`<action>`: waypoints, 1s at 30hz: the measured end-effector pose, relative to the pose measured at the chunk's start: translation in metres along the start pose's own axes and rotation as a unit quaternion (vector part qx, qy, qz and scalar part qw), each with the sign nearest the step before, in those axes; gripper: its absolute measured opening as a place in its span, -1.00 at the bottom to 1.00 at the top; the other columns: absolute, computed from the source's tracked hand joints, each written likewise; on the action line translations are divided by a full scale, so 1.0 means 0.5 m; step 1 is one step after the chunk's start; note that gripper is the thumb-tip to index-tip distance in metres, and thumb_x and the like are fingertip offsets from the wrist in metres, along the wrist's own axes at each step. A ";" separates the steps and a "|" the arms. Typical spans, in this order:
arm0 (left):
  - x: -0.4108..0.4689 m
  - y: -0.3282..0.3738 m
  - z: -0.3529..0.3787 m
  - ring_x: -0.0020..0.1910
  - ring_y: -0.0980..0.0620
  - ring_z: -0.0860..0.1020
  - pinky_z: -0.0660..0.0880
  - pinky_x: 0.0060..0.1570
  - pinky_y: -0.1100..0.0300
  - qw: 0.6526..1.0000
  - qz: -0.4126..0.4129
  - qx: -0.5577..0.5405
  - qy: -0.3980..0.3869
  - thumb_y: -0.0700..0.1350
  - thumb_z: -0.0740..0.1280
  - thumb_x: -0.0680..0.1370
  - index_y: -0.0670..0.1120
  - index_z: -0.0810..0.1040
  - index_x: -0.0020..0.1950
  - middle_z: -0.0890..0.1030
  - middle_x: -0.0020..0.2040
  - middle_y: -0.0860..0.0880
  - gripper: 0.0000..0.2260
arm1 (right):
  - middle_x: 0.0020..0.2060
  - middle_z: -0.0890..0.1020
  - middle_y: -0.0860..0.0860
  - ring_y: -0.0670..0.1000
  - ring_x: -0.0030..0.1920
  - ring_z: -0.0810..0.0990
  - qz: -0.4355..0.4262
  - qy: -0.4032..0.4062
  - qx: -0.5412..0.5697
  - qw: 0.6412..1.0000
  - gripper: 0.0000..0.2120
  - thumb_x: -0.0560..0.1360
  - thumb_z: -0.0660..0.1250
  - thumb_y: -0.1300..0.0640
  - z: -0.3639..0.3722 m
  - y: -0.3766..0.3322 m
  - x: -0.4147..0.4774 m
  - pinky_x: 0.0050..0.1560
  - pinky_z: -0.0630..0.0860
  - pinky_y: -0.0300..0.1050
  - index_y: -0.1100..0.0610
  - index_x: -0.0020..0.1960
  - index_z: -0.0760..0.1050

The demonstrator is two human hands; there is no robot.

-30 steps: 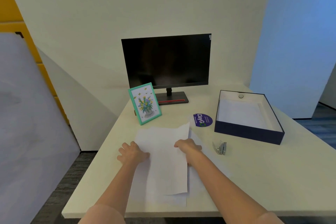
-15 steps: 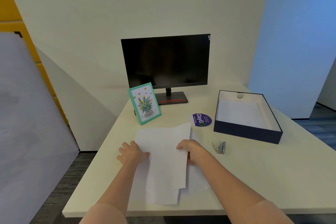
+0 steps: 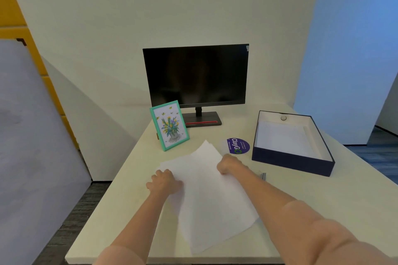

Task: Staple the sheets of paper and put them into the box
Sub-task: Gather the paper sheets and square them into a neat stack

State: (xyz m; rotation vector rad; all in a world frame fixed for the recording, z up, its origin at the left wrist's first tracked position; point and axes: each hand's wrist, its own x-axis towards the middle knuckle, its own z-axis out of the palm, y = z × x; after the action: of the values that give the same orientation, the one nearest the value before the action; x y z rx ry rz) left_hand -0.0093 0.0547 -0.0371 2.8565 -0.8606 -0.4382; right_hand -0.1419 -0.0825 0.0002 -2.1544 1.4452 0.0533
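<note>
Several white sheets of paper (image 3: 212, 198) lie on the table in front of me, turned at an angle. My left hand (image 3: 164, 182) rests on their left edge with the fingers curled over it. My right hand (image 3: 228, 163) grips the sheets near their upper right edge. A small silver stapler (image 3: 263, 175) lies on the table just right of my right forearm, mostly hidden by it. The dark blue open box (image 3: 290, 162) with a white inside stands at the right of the table.
A black monitor (image 3: 196, 75) stands at the back of the white table (image 3: 323, 211). A teal-framed flower picture (image 3: 169, 125) leans in front of it. A purple round sticker (image 3: 238, 146) lies between the sheets and the box. The table's front edge is near my elbows.
The sheets have been gathered and rotated so a corner points away from me. My right hand moved up and right along the paper, now hiding most of the stapler.
</note>
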 end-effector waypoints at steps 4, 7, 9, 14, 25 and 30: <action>-0.003 0.006 0.018 0.38 -0.12 0.27 0.32 0.25 -0.02 1.000 0.008 0.028 0.003 0.20 0.23 0.51 -0.05 0.30 0.39 0.29 0.37 -0.08 -0.47 | 0.32 0.27 0.15 0.16 0.35 0.25 0.034 0.027 -0.028 0.999 -0.52 0.48 0.21 0.16 0.030 0.023 0.008 0.30 0.32 0.10 0.16 0.37 0.24; 0.000 0.008 0.016 0.39 -0.12 0.25 0.32 0.27 -0.04 1.000 0.007 0.026 -0.005 0.20 0.24 0.51 -0.04 0.28 0.40 0.27 0.39 -0.08 -0.45 | 0.33 0.26 0.16 0.16 0.36 0.25 0.047 0.031 -0.012 0.998 -0.43 0.44 0.30 0.15 0.035 0.025 0.023 0.30 0.33 0.10 0.16 0.39 0.18; 0.004 0.010 0.012 0.40 -0.12 0.25 0.33 0.28 -0.05 1.000 0.005 0.026 -0.012 0.21 0.26 0.51 -0.05 0.26 0.41 0.26 0.40 -0.08 -0.43 | 0.31 0.31 0.17 0.16 0.33 0.31 0.064 0.023 0.007 0.998 -0.34 0.38 0.40 0.13 0.029 0.023 0.029 0.29 0.38 0.04 0.18 0.38 0.17; 0.014 0.011 0.012 0.40 -0.13 0.25 0.34 0.27 -0.03 1.000 0.002 0.013 -0.019 0.18 0.30 0.49 -0.06 0.26 0.40 0.27 0.38 -0.08 -0.42 | 0.21 0.48 0.12 0.16 0.24 0.47 0.056 -0.002 0.059 0.997 -0.44 0.38 0.36 0.17 0.027 0.033 0.043 0.27 0.41 0.02 0.23 0.33 0.27; 0.004 0.006 -0.030 0.39 -0.26 0.32 0.33 0.33 -0.08 0.895 -0.069 -0.428 0.107 0.09 0.39 0.48 -0.19 0.09 0.50 0.28 0.42 -0.26 -0.24 | 0.15 0.54 0.18 0.24 0.16 0.53 0.005 -0.034 0.320 0.947 -0.55 0.41 0.34 0.40 -0.044 0.048 0.041 0.21 0.48 0.07 0.29 0.28 0.38; -0.017 0.038 -0.150 0.24 -0.15 0.49 0.44 0.21 0.00 0.775 0.034 -0.618 0.132 -0.02 0.40 0.49 -0.13 0.35 0.35 0.51 0.28 -0.11 -0.51 | 0.11 0.60 0.20 0.26 0.11 0.58 -0.106 -0.036 0.503 0.857 -0.61 0.42 0.26 0.43 -0.120 0.021 0.005 0.16 0.52 0.22 0.26 0.23 0.43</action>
State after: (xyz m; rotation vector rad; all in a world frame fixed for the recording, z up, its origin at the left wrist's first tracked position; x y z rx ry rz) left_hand -0.0028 0.0465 0.0399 1.5808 -0.3488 -0.3637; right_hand -0.1654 -0.1146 0.0465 -1.3724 0.8510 -0.5730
